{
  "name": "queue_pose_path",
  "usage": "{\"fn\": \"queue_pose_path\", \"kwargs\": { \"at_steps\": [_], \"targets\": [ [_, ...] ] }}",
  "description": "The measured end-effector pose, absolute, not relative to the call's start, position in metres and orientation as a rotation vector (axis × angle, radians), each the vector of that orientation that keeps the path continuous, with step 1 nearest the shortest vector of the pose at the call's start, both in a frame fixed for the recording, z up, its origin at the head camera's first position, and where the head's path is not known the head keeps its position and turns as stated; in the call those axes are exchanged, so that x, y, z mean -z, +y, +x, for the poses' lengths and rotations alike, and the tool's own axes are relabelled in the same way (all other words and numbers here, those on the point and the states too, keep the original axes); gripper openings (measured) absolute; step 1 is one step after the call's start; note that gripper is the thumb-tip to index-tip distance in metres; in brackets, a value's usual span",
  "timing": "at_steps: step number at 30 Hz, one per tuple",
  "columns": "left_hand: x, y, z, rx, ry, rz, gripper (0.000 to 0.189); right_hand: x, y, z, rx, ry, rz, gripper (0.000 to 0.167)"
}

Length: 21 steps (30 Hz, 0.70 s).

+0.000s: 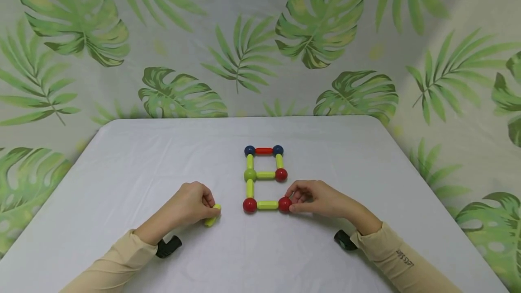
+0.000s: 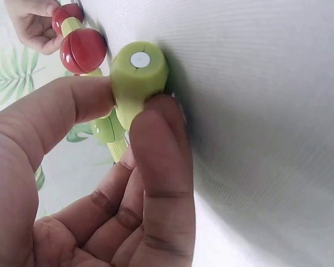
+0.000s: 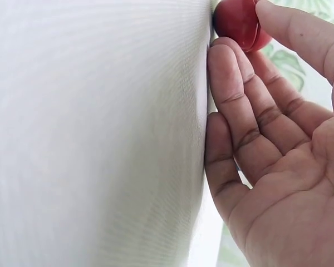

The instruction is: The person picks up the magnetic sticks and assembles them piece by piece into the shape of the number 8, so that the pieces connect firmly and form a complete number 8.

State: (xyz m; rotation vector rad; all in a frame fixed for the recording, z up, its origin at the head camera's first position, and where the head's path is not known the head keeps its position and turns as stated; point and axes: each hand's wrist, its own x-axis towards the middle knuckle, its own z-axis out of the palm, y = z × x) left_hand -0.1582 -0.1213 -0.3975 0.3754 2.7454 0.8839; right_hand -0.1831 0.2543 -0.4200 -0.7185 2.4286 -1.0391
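Note:
My left hand (image 1: pixel 191 201) pinches a yellow-green magnetic rod (image 2: pixel 138 80) between thumb and fingers, low over the white cloth, with a pale round magnet showing in its end. To its right lies a flat figure of magnetic rods and balls. Two dark blue balls (image 1: pixel 278 150) and a red rod (image 1: pixel 263 151) form its far side. A green ball (image 1: pixel 250 175) and a red ball (image 1: pixel 281 175) sit midway; red balls mark the near corners, the left one (image 1: pixel 250 205) joined by a yellow-green rod (image 1: pixel 267 205). My right hand (image 1: pixel 319 199) holds the near right red ball (image 3: pixel 236 25) between thumb and fingers.
A white cloth (image 1: pixel 122 162) covers the table, and a leaf-print backdrop (image 1: pixel 252 98) hangs behind its far edge. Dark wrist-camera mounts (image 1: pixel 168 247) show beneath both sleeves, close over the cloth.

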Motion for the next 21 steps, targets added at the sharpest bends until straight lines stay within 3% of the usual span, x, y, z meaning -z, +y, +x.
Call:
{"fn": "queue_pose_path", "kwargs": {
  "at_steps": [21],
  "targets": [
    [0.373, -0.099, -0.19, -1.056, 2.564, 0.39, 0.012, 0.422, 0.257, -0.182, 1.102, 2.408, -0.69, 0.025]
  ]
}}
